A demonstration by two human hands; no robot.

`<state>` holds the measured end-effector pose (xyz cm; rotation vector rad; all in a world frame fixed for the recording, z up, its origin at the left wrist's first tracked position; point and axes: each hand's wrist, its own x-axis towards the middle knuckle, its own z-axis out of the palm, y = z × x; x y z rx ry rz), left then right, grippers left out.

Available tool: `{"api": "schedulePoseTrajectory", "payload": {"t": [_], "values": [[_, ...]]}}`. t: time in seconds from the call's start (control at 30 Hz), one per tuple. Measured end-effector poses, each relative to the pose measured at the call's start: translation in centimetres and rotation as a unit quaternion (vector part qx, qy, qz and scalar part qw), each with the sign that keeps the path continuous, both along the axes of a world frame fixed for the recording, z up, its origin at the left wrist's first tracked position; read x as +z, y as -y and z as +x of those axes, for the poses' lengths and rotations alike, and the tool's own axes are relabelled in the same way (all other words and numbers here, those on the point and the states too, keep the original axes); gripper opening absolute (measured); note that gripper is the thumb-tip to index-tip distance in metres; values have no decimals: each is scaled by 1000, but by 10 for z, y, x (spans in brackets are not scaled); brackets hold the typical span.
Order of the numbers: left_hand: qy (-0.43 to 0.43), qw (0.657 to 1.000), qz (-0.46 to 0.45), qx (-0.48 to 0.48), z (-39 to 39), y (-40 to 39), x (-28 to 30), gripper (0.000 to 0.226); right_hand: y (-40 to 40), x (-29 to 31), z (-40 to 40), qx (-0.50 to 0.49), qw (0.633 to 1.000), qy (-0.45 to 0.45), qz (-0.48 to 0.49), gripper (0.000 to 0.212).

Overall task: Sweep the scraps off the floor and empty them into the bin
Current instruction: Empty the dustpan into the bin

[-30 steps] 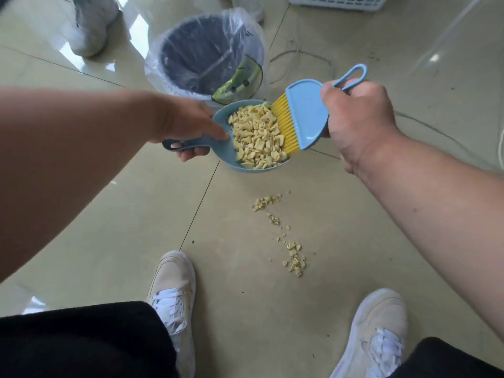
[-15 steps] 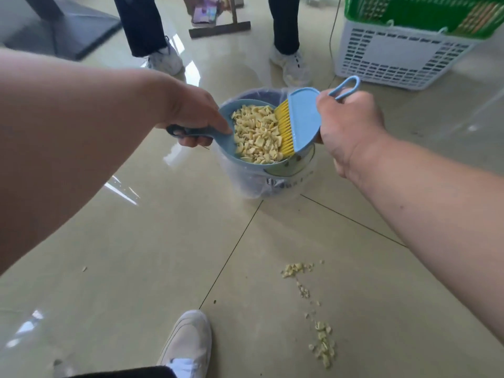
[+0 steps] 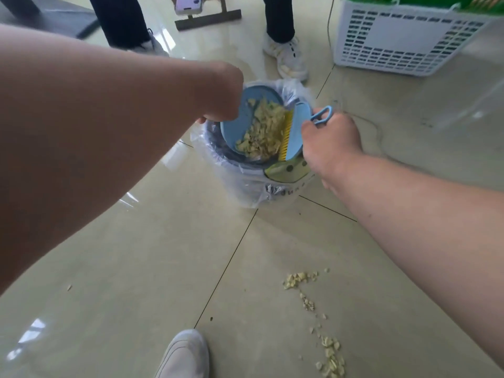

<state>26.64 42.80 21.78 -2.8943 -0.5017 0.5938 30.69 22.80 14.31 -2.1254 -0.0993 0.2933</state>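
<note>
My left hand point(image 3: 222, 96) grips the handle of a blue dustpan point(image 3: 234, 126), tilted steeply over the bin point(image 3: 245, 181), which is lined with a clear plastic bag. Pale yellow scraps point(image 3: 261, 132) slide down the pan toward the bin's opening. My right hand point(image 3: 331, 143) holds a small blue brush point(image 3: 296, 132) with yellow bristles, pressed against the scraps at the pan's right edge. A thin trail of scraps on the floor point(image 3: 324, 347) lies near my right forearm, with a smaller heap point(image 3: 298, 278) above it.
Another person's legs and white shoe point(image 3: 289, 58) stand just behind the bin. A white slatted basket point(image 3: 403, 42) sits at the back right. A floor squeegee point(image 3: 208, 19) lies at the back. My own shoe point(image 3: 185, 353) is at the bottom.
The dustpan has gone from level to steeply tipped over the bin, and the scraps are sliding out. The brush turned upright against the pan. The view moved closer to the bin.
</note>
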Motion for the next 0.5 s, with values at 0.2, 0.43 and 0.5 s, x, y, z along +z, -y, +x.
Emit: {"api": "schedulePoseTrajectory", "payload": {"t": [0.2, 0.43, 0.5], "values": [[59, 972, 173, -149, -13, 12, 2, 20, 7, -2, -6, 14, 1000, 2, 12, 26], [150, 984, -37, 89, -37, 11, 19, 19, 17, 32, -21, -85, 979, -54, 176, 18], [144, 963, -158, 165, -46, 16, 23, 24, 26, 44, -27, -123, 964, -75, 223, 14]]}}
